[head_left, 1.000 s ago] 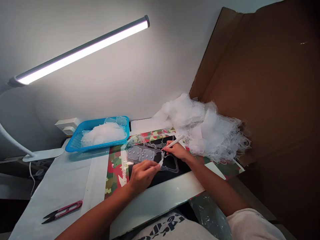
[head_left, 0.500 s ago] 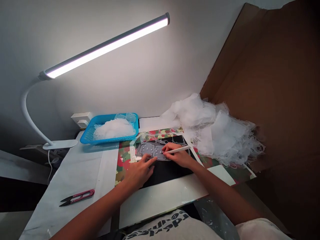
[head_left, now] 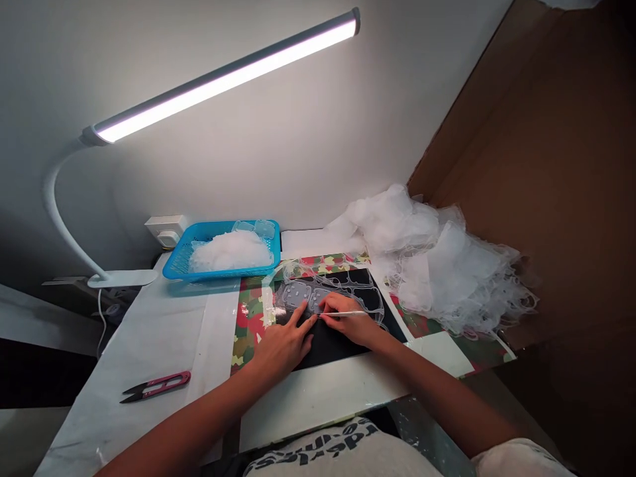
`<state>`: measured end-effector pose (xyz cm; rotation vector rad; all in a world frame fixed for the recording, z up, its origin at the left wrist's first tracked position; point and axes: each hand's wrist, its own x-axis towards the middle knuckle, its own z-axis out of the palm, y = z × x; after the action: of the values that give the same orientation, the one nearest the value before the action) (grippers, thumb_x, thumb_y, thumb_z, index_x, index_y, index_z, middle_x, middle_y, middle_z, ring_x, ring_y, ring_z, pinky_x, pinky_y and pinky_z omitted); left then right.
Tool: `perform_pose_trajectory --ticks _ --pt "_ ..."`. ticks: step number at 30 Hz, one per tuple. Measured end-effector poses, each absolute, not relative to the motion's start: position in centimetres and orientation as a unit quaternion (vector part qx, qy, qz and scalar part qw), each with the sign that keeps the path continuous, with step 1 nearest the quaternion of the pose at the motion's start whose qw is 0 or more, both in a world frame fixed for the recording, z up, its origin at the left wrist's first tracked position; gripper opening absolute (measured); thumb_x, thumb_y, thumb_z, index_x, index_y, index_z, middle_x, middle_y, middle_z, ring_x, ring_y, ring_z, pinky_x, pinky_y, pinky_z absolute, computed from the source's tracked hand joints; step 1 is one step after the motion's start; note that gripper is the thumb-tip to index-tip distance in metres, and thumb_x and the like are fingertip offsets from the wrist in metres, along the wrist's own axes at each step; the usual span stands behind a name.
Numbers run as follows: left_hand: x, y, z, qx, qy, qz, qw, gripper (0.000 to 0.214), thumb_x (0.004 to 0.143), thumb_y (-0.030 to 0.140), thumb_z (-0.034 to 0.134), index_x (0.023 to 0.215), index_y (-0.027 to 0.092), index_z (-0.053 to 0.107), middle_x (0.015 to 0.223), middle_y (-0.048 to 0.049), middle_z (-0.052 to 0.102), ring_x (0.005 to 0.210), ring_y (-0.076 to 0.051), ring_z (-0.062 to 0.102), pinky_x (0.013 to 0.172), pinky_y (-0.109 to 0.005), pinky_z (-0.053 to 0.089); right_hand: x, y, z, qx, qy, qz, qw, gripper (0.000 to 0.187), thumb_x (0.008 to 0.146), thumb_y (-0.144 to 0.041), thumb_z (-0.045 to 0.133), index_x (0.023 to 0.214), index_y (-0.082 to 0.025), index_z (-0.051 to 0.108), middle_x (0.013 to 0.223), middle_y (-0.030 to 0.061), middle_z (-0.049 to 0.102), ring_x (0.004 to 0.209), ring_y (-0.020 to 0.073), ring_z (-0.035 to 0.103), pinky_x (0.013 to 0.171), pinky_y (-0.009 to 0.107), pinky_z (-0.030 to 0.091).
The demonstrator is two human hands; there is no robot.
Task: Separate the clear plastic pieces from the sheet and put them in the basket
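My right hand [head_left: 345,319] is closed around a thin white pen-like tool [head_left: 355,313], held nearly level with its tip toward my left fingertips. My left hand [head_left: 282,343] rests with its fingers apart, the fingertips at the lower edge of a clear, thin plastic-looking sheet [head_left: 297,293]. Small rounded panels with light spots show on that sheet. It lies on a black mat [head_left: 328,344], with loose clear outline strips [head_left: 358,285] spreading to the right. The tool's tip is too small to make out.
A blue basket [head_left: 171,270] holding a white heap stands at the back left. Red-handled thread snips [head_left: 156,386] lie on the left. Thin white scraps [head_left: 437,265] are piled at the right beside a cardboard wall [head_left: 546,165]. A lit lamp [head_left: 228,76] hangs overhead.
The view has shifted slightly. My right hand has moved down toward my left fingertips, and the tool now lies flatter. My left fingers have shifted a little to the right.
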<state>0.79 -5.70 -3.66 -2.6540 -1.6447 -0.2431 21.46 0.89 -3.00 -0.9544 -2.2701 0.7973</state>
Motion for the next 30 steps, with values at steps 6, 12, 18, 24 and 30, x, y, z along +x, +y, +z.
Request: perform_pose_trajectory --ticks 6,12,18,24,30 --pt "0.9 -5.6 -3.1 -0.842 -0.54 -0.005 -0.003 0.049 0.092 0.028 0.049 0.14 0.032 0.05 0.153 -0.015 0.037 0.06 -0.025 0.069 0.048 -0.036 0.05 21.7 0.4 -3.4 -0.338 -0.868 0.258 0.257 0.014 0.091 -0.018 0.055 0.077 -0.02 0.054 0.106 0.0077 0.064 0.095 0.0196 0.06 0.083 0.033 0.049" --pt "0.9 -5.6 -2.1 -0.833 -0.549 0.06 -0.026 0.053 0.093 0.033 0.048 0.146 0.036 0.041 0.157 -0.0123 0.03 0.067 -0.026 0.071 0.052 -0.038 0.054 21.3 0.5 -4.1 -0.34 -0.885 0.148 0.282 0.019 0.096 -0.021 0.043 0.091 -0.02 0.061 0.092 0.0083 0.07 0.089 0.0225 0.065 0.082 0.037 0.051" --pt "0.7 -5.6 -2.0 -0.83 -0.553 0.06 -0.053 0.055 0.093 0.035 0.046 0.147 0.04 0.037 0.159 -0.013 0.024 0.069 -0.026 0.071 0.053 -0.038 0.054 28.5 3.1 -1.6 -0.602 -0.631 0.167 0.459 0.02 0.089 -0.034 0.055 0.075 -0.021 0.057 0.091 0.0045 0.074 0.078 0.0188 0.066 0.07 0.029 0.05" --pt "0.9 -5.6 -1.2 -0.824 -0.559 0.059 -0.068 0.052 0.092 0.034 0.048 0.144 0.036 0.043 0.157 -0.0117 0.029 0.072 -0.029 0.072 0.054 -0.039 0.054 25.7 0.5 -1.2 -0.479 -0.741 0.331 0.335 0.018 0.087 -0.029 0.057 0.072 -0.02 0.058 0.101 0.0045 0.073 0.089 0.0191 0.067 0.078 0.029 0.049" --pt "0.6 -5.8 -1.2 -0.829 -0.554 0.045 -0.061 0.056 0.093 0.033 0.048 0.148 0.03 0.038 0.156 -0.0123 0.032 0.077 -0.029 0.072 0.061 -0.041 0.056 21.1 -0.9 -3.3 -0.376 -0.836 0.266 0.297 0.01 0.088 -0.019 0.057 0.078 -0.02 0.058 0.104 0.0069 0.07 0.104 0.0212 0.063 0.09 0.034 0.048"
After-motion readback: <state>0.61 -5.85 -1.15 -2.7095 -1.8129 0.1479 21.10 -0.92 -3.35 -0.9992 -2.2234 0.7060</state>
